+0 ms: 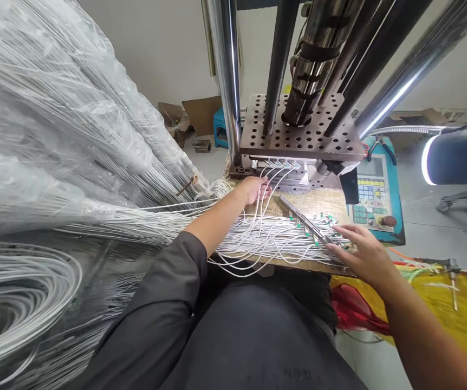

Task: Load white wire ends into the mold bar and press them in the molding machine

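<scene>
My left hand (255, 189) reaches forward to the base of the press (298, 132), its fingers stretched out among white cables (266, 238) that run into the mould slot (282, 163). My right hand (361, 252) lies flat and spread on the small wooden worktable (318, 203), fingertips touching cable ends with green connectors (310, 230) beside a long dark metal bar (302, 219). Neither hand grips anything that I can see.
A huge bundle of white cables in clear plastic (54, 151) fills the left side. A teal control box with keypad and red button (375, 197) stands right of the press. Yellow and red bags (432, 303) lie at lower right. Steel columns (227, 70) rise ahead.
</scene>
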